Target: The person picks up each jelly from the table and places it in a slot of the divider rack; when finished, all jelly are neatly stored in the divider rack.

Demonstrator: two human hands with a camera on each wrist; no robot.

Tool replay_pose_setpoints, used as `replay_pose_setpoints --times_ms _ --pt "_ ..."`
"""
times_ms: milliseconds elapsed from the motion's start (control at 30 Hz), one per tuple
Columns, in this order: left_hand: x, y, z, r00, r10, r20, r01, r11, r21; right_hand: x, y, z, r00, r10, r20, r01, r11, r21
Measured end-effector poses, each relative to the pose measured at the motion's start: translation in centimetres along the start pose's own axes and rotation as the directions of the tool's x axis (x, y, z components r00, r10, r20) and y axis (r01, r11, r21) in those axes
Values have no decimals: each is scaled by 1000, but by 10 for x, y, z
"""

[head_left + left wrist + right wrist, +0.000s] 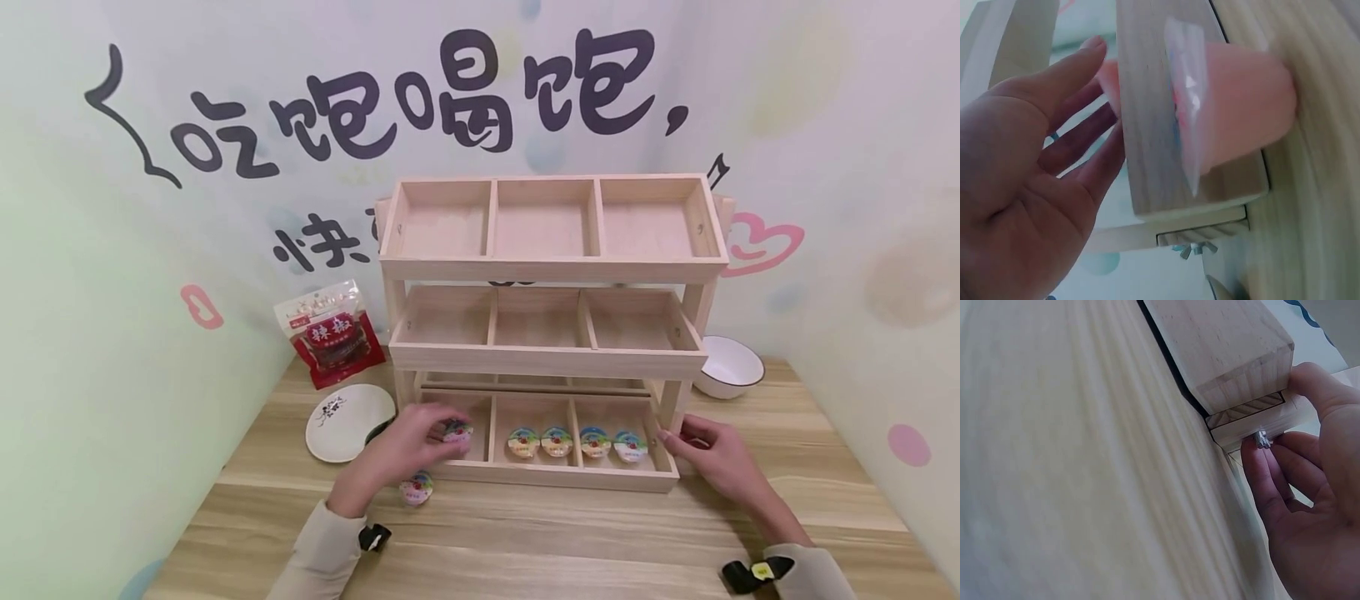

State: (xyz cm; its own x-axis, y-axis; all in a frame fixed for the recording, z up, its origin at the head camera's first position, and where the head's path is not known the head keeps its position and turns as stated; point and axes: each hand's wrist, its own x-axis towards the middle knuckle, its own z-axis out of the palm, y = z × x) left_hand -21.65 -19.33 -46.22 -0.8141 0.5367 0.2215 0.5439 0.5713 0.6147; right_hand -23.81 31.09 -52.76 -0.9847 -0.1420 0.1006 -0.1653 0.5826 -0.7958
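My left hand reaches into the bottom left compartment of a three-tier wooden rack, its fingers round a pink jelly cup. In the left wrist view the front board mostly hides that cup. Another pink jelly cup rests on the table against the front board, below the hand. At the rack's lower right end my right hand grips the wood, thumb on the tray's corner and fingers by a metal wing nut. Several jelly cups sit in the middle and right bottom compartments.
A white plate lies left of the rack, with a red bag of dried chillies standing behind it. To the right rear is a white bowl. Behind the table hangs a printed backdrop.
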Motion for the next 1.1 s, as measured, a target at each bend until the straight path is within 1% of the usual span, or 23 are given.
replay_pose_setpoints --times_ms 100,167,233,400,600,733,833,967,1100 --pt "8 -2 3 999 -35 29 35 999 0 0 0 -1 1000 1 -3 -1 1000 -2" --pt "13 -4 6 999 -41 35 40 999 33 -1 -1 -3 1000 8 -5 -8 1000 0" --pt "18 -7 10 998 -51 29 49 997 58 -1 -2 -5 1000 16 -4 -16 1000 -3" --pt "24 -12 17 997 -81 10 80 996 47 -2 -3 -8 1000 23 -1 -23 1000 -18" --pt "26 -13 22 997 -71 -9 72 995 65 -2 -3 -9 999 34 -1 -34 999 -34" --pt "27 -12 24 998 -63 1 63 996 66 -2 -2 -7 1000 27 -9 -27 999 -32" --pt "25 -12 23 996 -81 23 80 996 47 -1 -1 -4 1000 18 -6 -18 1000 -21" --pt "22 -13 22 993 -108 45 107 994 22 0 -1 -3 1000 28 3 -28 999 -16" --pt "19 -14 22 992 -114 57 113 993 13 -1 -1 0 1000 28 1 -28 999 -16"
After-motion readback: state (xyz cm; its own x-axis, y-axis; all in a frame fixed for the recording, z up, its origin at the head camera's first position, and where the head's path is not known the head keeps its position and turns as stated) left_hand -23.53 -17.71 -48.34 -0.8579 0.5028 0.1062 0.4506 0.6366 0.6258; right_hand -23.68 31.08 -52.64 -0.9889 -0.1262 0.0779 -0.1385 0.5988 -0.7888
